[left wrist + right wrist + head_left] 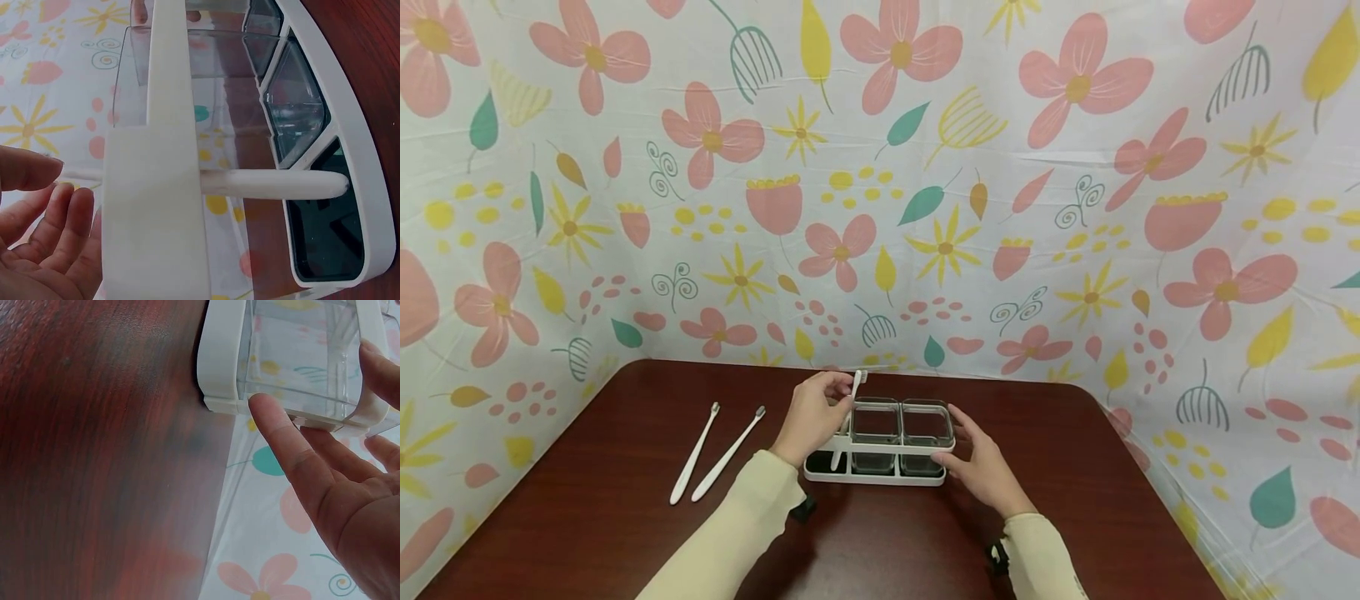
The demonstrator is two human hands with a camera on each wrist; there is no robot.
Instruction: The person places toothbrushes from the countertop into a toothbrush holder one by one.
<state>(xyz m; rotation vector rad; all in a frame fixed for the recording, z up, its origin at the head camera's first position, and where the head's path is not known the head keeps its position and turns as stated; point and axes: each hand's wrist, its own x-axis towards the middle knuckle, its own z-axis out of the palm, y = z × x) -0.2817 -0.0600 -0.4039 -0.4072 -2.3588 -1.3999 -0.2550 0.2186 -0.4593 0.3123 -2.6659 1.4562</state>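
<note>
A white toothbrush holder [889, 448] with two tiers and clear cups [876, 422] stands on the table. One white toothbrush [857, 382] passes down through its left slot, its handle [275, 184] reaching the dark base compartment. My left hand [815, 414] pinches this toothbrush near its neck, above the upper tier; the contact is partly hidden in the left wrist view. At the other end, my right hand [982, 467] grips the right side of the holder, with the thumb in front and other fingers around the side.
Two more white toothbrushes, one [695, 454] further left and one [730, 452] beside it, lie on the dark red-brown table [880, 550] left of my left arm. A flower-print cloth [887, 208] hangs behind and at both sides of the table.
</note>
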